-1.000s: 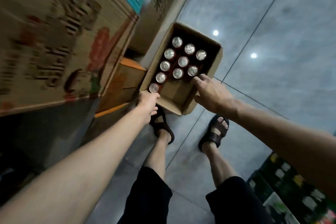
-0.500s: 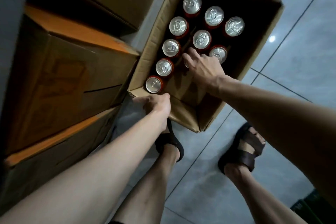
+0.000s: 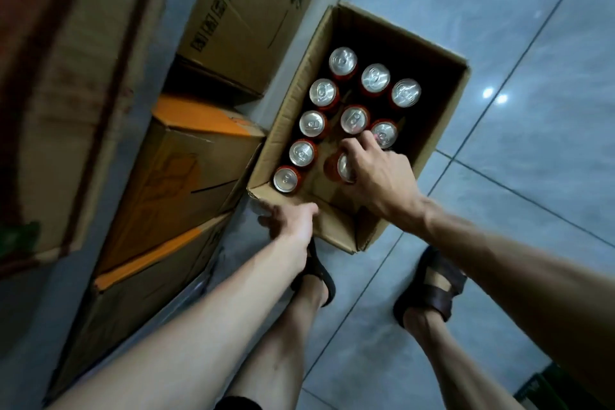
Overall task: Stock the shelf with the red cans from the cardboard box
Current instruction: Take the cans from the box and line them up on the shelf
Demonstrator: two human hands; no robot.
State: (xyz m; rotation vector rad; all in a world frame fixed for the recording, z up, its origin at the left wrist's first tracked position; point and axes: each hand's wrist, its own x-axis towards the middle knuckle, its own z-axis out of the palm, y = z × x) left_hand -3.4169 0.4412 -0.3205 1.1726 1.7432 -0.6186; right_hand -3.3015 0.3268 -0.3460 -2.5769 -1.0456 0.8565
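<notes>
— Grey tiled floor [image 3: 499, 43] under us, brown cartons [image 3: 186, 170] stacked to our left, and the open box [image 3: 293, 93] standing tight against them, just past our feet. Why so close?
— We judge it's so we can bend and reach in without a step. The cans [image 3: 342, 60] stand inside with silver tops up, ranged along the left and far walls. The near right part is bare cardboard.
— Our left hand [image 3: 293, 220]?
— At the box's near corner, fingers curled on the edge, likely steadying it while the other pulls.
— And our right hand [image 3: 382, 183]?
— Down inside, fingers bent over the top of one can [image 3: 334, 166] at the group's near edge. We grip from above because its neighbours crowd the sides. Whether it has left the bottom, we can't tell.
— The shelf?
— Out of view, so we can't say how far along the stocking is.
</notes>
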